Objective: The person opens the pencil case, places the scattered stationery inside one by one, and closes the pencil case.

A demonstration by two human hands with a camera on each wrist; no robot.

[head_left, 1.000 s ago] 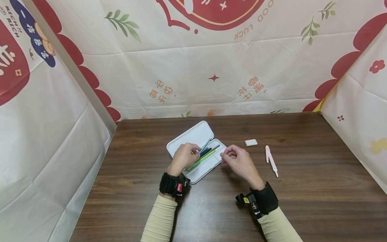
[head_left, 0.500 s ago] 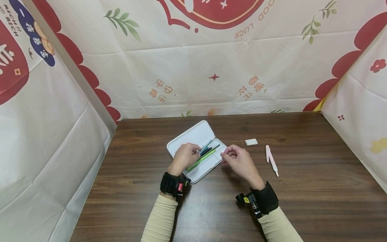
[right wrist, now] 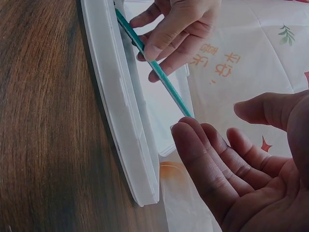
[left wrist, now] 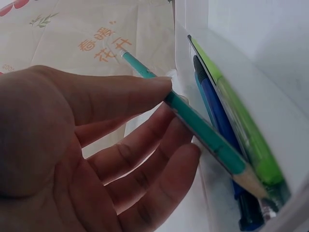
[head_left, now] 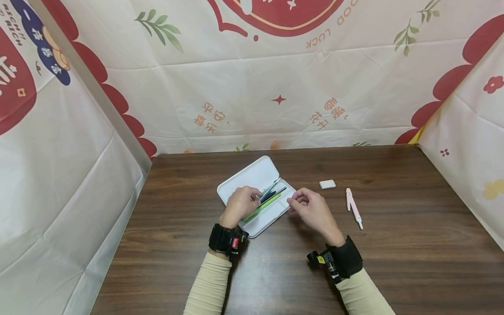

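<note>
The left hand [head_left: 241,204] pinches a teal pencil [left wrist: 207,131] between thumb and fingers, over the open white case [head_left: 257,226]. In the left wrist view the pencil's sharpened tip points down into the case, beside a blue pen [left wrist: 221,121] and a light green pen [left wrist: 251,140]. At the case's right edge is the right hand [head_left: 313,212]. The right wrist view shows the right hand [right wrist: 251,169] with thumb and fingers apart and nothing gripped, its fingertips near the pencil's far end; whether they touch is unclear.
A white eraser [head_left: 327,184] lies right of the case on the brown wooden table [head_left: 165,245], and a pale pink compass [head_left: 354,209] lies farther right. Printed white cloth [head_left: 244,87] hangs behind and at both sides.
The teal pencil has shifted slightly in the left hand's grip. Both hands have stayed almost in place, and the case, eraser and compass have not moved.
</note>
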